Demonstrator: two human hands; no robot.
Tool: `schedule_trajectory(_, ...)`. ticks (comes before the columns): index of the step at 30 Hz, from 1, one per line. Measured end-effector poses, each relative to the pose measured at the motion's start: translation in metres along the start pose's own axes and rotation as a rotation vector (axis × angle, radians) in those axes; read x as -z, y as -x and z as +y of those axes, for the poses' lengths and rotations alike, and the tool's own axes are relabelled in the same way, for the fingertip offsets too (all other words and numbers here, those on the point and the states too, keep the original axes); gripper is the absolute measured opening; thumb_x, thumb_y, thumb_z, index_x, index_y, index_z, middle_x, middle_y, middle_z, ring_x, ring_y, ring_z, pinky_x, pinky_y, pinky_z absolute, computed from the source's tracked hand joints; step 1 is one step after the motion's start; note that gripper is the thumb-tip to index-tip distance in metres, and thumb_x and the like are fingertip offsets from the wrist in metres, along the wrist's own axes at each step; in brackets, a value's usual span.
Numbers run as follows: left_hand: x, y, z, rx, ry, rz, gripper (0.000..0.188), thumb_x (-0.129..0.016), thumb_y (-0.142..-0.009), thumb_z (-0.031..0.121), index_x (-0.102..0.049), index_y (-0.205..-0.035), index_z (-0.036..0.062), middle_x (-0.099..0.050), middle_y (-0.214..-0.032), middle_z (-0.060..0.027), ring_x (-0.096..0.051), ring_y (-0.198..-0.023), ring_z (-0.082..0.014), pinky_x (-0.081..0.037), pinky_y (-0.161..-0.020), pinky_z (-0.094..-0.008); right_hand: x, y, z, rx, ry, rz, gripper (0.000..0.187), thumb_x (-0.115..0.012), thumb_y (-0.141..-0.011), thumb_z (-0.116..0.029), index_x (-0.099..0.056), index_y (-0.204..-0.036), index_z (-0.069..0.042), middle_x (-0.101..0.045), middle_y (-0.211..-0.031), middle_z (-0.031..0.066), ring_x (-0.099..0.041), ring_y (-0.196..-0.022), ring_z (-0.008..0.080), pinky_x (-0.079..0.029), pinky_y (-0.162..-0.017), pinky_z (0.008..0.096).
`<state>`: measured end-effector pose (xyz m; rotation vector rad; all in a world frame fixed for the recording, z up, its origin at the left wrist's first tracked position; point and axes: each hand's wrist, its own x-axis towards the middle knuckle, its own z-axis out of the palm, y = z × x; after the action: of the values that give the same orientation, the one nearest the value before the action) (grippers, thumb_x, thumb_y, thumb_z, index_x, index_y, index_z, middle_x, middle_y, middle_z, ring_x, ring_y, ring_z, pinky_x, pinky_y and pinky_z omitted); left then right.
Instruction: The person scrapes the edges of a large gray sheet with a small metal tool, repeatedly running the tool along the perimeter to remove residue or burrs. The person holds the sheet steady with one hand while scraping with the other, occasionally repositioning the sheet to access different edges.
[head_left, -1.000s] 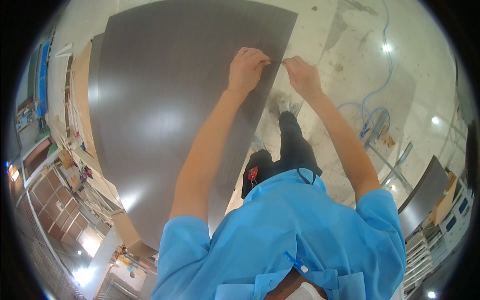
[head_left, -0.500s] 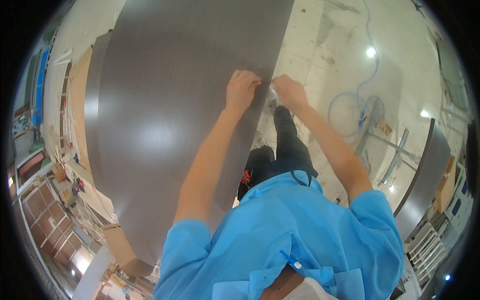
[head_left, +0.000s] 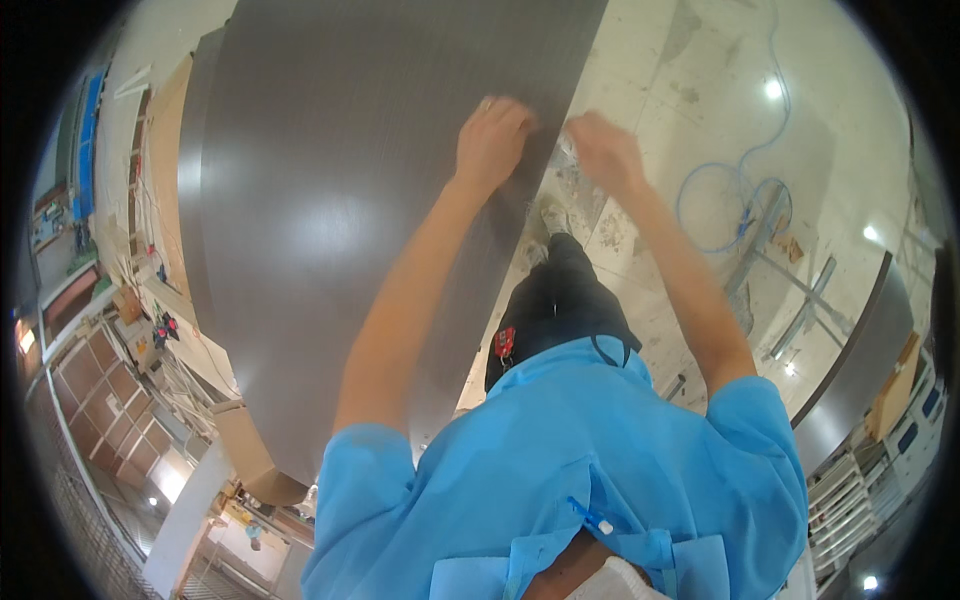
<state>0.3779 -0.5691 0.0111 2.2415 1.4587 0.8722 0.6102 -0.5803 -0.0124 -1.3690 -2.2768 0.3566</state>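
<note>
1. Shirt, light blue, short-sleeved; a small blue-and-white piece at its opening.
2. Trousers, black; a red tag at the waist, a pale shoe beyond, beside the panel's right edge.
3. Panel, one, large, dark grey-brown with faint grain; lies to the person's left and ahead, under the left forearm.
4. Left hand, ringed; over the panel near its right edge, fingers curled narrow (tips blurred; cannot tell whether anything is pinched, or whether it touches).
5. Right hand, just outside that edge, above the floor; fingers likewise bunched, contents, if any, impossible to tell.
6. Cardboard piece, brown, bent, beside the panel's near left corner.
7. Floor, pale, stained; carries a looped blue hose and metal bars, off the panel's right edge.
8. Second panel, dark, upright or leaning, at far right.
</note>
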Motion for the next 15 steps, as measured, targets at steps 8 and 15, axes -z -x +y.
schedule_trajectory(8, 0.001, 0.017, 0.01, 0.081, 0.067, 0.025, 0.007, -0.08, -0.088, 0.012, -0.078, -0.094, 0.0122, -0.076, -0.1, -0.0019, -0.068, -0.103, -0.0296, -0.056, -0.089, -0.0431, -0.005, 0.014, -0.018, 0.046, 0.032, 0.072, 0.008, -0.067, -0.101, -0.019, -0.067, -0.104, -0.011, -0.064, -0.091, 0.0077, -0.07, -0.073, 0.0321, -0.058, -0.06, 0.0411)
schedule_trajectory(15, 0.048, 0.172, 0.035, 0.144, 0.161, 0.017, 0.007, -0.079, -0.086, 0.008, -0.076, -0.093, 0.0106, -0.076, -0.1, -0.0031, -0.068, -0.103, -0.03, -0.056, -0.087, -0.0423, -0.026, 0.125, -0.138, -0.034, -0.16, -0.014, 0.011, -0.068, -0.098, -0.007, -0.069, -0.108, -0.011, -0.064, -0.092, 0.0099, -0.069, -0.079, 0.0355, -0.056, -0.064, 0.0457)
